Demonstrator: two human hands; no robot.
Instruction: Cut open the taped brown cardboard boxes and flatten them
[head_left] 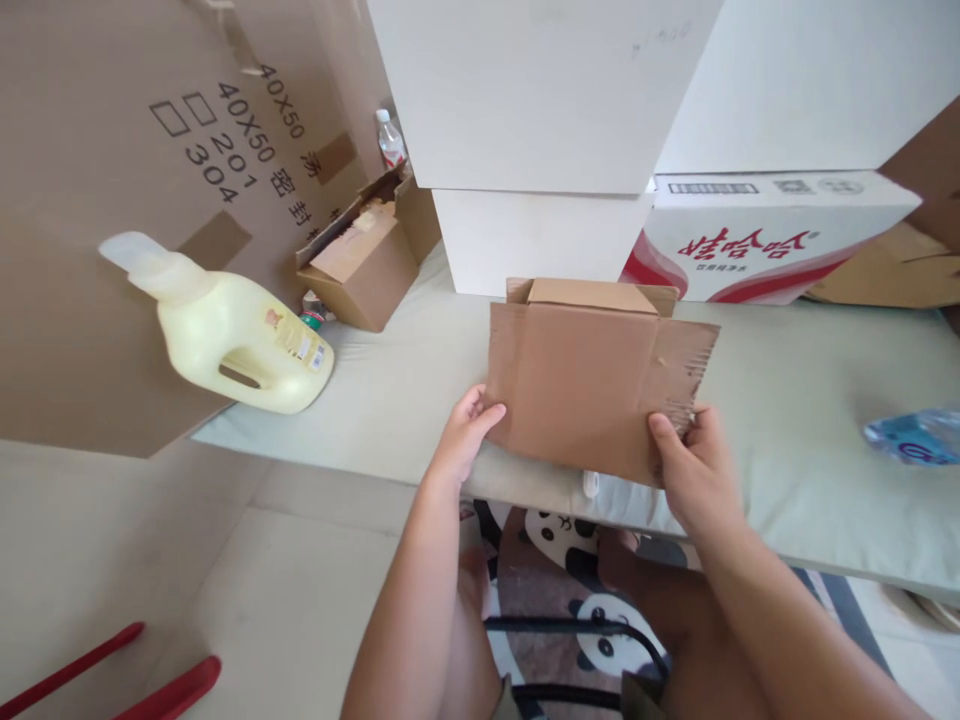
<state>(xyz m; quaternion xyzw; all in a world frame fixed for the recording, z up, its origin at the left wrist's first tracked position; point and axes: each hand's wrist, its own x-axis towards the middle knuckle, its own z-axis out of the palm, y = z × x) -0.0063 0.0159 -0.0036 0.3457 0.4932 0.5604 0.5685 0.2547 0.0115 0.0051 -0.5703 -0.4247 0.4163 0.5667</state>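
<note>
Small brown corrugated-cardboard box [585, 385], flaps spread, sits over near edge of pale-green padded bench [390, 410]. Left hand [466, 432] and right hand [697, 465] grip its 2 opposite sides, thumbs on near face, presumably for balance.

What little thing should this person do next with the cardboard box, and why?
Perhaps fold the ragged flap inward with the right hand: it sticks out sideways from the cardboard box, and that hand grips it near its lower end, while the left hand holds the opposite side.
</note>
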